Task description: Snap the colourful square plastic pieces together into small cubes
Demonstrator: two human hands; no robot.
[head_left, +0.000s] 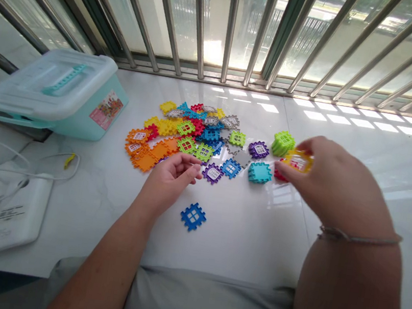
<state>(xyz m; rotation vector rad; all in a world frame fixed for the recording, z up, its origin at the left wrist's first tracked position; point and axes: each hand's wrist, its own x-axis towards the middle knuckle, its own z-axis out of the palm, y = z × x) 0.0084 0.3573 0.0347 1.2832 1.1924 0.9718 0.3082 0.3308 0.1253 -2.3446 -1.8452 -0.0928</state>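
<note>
A: Head view first. What has the right hand [335, 186] got?

B: Its fingertips pinch a yellow tile [298, 160], lifted just over a red tile [279, 174], at about two o'clock from the table's middle.

A: And the left hand [171, 180]?

B: Loosely curled, palm up, holding nothing, at the near edge of the tile pile [189, 136]. A blue tile [193, 216] lies alone at its five o'clock.

A: Anything between the hands?

B: A teal cube [259, 172], with a green cube [282, 142] at its one o'clock. A lidded box [58, 91] sits at ten o'clock.
</note>
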